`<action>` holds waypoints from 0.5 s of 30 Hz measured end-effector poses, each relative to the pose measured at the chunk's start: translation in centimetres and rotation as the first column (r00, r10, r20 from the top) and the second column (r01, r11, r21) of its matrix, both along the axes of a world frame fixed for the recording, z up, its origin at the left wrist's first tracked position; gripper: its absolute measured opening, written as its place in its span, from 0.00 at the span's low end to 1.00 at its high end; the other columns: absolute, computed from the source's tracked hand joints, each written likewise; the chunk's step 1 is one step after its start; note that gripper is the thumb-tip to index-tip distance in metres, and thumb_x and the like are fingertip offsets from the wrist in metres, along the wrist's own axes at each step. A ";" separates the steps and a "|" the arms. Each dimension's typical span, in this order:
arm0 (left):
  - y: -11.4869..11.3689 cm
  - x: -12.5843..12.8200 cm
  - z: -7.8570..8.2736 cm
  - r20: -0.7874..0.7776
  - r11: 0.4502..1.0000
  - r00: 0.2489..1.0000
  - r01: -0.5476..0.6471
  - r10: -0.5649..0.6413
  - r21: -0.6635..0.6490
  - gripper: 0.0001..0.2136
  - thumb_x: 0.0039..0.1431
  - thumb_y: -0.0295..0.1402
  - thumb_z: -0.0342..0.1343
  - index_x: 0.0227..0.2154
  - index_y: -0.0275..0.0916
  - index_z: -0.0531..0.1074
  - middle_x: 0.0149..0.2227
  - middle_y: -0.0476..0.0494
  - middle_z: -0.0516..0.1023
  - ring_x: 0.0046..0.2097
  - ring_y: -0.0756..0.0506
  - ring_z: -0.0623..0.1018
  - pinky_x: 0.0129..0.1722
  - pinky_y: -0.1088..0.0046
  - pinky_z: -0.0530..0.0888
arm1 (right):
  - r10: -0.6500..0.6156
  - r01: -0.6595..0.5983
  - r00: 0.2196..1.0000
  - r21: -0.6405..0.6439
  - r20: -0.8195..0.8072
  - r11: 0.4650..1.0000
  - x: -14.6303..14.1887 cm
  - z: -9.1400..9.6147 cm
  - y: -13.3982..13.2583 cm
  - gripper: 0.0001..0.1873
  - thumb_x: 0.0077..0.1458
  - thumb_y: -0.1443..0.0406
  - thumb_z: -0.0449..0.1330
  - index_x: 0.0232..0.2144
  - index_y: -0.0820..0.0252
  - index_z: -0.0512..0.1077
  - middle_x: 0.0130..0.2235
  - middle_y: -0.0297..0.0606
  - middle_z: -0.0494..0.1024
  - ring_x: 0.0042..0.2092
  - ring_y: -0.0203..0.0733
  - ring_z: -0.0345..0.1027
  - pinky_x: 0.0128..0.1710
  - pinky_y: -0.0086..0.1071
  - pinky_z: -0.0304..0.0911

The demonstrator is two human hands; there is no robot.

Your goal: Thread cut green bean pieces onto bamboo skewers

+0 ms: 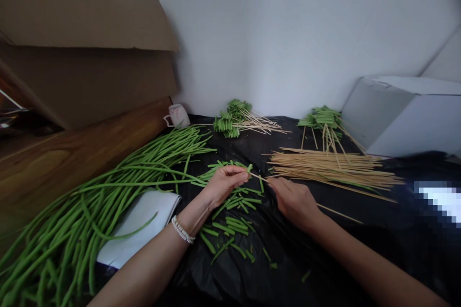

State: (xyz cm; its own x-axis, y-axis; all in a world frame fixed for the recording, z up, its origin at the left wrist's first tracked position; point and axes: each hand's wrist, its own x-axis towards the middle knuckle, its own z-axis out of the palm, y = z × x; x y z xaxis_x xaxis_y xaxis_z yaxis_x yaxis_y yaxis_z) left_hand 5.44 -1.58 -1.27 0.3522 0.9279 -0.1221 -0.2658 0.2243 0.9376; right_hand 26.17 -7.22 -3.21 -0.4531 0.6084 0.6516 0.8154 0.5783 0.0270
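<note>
My left hand [225, 183] pinches a short green bean piece [249, 168] at its fingertips. My right hand [293, 199] grips a thin bamboo skewer [338, 213] whose tip points at that piece; the two hands nearly meet. Under them lie several cut bean pieces [230, 225] on black plastic sheeting [281, 259]. A pearl bracelet [182, 230] circles my left wrist.
A big heap of long green beans [108, 187] spreads to the left over a white board [144, 220]. Loose skewers [331, 168] lie to the right. Two bundles of finished bean skewers [234, 120] [322, 120] sit by the wall. Cardboard box [82, 43], white box [406, 110], small cup [178, 115].
</note>
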 end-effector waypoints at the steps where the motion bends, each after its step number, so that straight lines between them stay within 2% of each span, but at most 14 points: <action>1: -0.1 0.2 -0.2 -0.026 0.999 0.999 0.027 -0.027 0.024 0.12 0.37 0.33 0.72 0.27 0.34 0.79 0.27 0.45 0.80 0.30 0.51 0.76 0.35 0.75 0.70 | 0.009 -0.009 1.000 0.005 0.005 1.000 -0.2 0.1 0.0 0.14 0.59 0.73 0.47 0.42 0.65 0.71 0.29 0.36 0.74 0.29 0.34 0.67 0.30 0.28 0.58; 5: -0.4 0.8 -0.8 -0.160 0.979 0.984 0.104 -0.076 0.173 0.14 0.42 0.38 0.69 0.31 0.34 0.79 0.30 0.43 0.80 0.32 0.48 0.77 0.38 0.71 0.72 | 0.005 -0.006 1.000 0.071 0.011 0.997 -0.1 0.7 0.2 0.14 0.60 0.72 0.48 0.42 0.64 0.72 0.30 0.36 0.76 0.28 0.34 0.67 0.29 0.29 0.57; 7: -0.6 0.9 -0.7 -0.308 0.930 0.951 0.143 -0.034 0.339 0.15 0.47 0.40 0.66 0.35 0.35 0.79 0.35 0.41 0.81 0.36 0.45 0.77 0.42 0.67 0.72 | -0.042 0.044 0.999 0.119 -0.019 0.992 0.5 0.9 0.5 0.13 0.61 0.71 0.49 0.43 0.64 0.72 0.32 0.37 0.78 0.30 0.34 0.69 0.30 0.28 0.58; 8: -0.8 1.0 -0.6 -0.407 0.873 0.913 0.201 -0.003 0.445 0.16 0.49 0.41 0.64 0.39 0.36 0.78 0.38 0.40 0.80 0.40 0.43 0.77 0.44 0.64 0.72 | -0.080 0.085 0.996 0.143 -0.043 0.986 0.9 1.1 0.7 0.13 0.61 0.70 0.50 0.43 0.64 0.72 0.33 0.38 0.78 0.31 0.34 0.70 0.31 0.28 0.59; 10: -1.1 0.9 -0.3 -0.607 0.685 0.791 0.399 0.079 0.609 0.18 0.56 0.42 0.59 0.47 0.40 0.76 0.45 0.39 0.78 0.48 0.41 0.74 0.52 0.61 0.67 | -0.141 0.152 0.987 0.168 -0.076 0.974 1.6 1.2 1.1 0.12 0.62 0.70 0.51 0.44 0.64 0.72 0.35 0.38 0.79 0.33 0.34 0.72 0.33 0.27 0.60; 12: -1.6 0.9 0.0 -0.742 0.504 0.649 0.590 0.169 0.631 0.19 0.59 0.43 0.54 0.52 0.45 0.72 0.51 0.40 0.74 0.54 0.40 0.69 0.56 0.58 0.63 | -0.164 0.176 0.983 0.176 -0.083 0.969 2.1 1.2 1.4 0.12 0.62 0.69 0.51 0.43 0.64 0.72 0.36 0.38 0.80 0.34 0.35 0.73 0.34 0.27 0.61; 13: -1.7 0.9 0.1 -0.782 0.447 0.588 0.654 0.207 0.610 0.19 0.60 0.44 0.53 0.52 0.47 0.72 0.53 0.40 0.72 0.56 0.39 0.67 0.57 0.57 0.62 | -0.165 0.177 0.983 0.175 -0.083 0.968 2.3 1.1 1.5 0.11 0.62 0.69 0.51 0.43 0.63 0.72 0.36 0.38 0.80 0.34 0.35 0.73 0.34 0.27 0.61; 15: -2.0 0.9 0.0 -0.821 0.403 0.502 0.715 0.273 0.571 0.20 0.60 0.47 0.51 0.51 0.47 0.73 0.55 0.39 0.70 0.57 0.38 0.66 0.56 0.55 0.62 | -0.161 0.172 0.984 0.160 -0.082 0.972 2.4 1.0 1.6 0.11 0.62 0.69 0.51 0.43 0.63 0.72 0.37 0.39 0.80 0.35 0.36 0.74 0.34 0.27 0.62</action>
State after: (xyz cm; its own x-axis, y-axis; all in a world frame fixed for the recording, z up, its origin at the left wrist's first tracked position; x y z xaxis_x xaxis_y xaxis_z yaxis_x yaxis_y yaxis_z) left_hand 6.37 -3.54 -1.26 0.7808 0.5768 0.2400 0.4833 -0.8011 0.3531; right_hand 28.61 -5.61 -2.19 -0.3055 0.5527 0.7754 0.9030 0.4266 0.0517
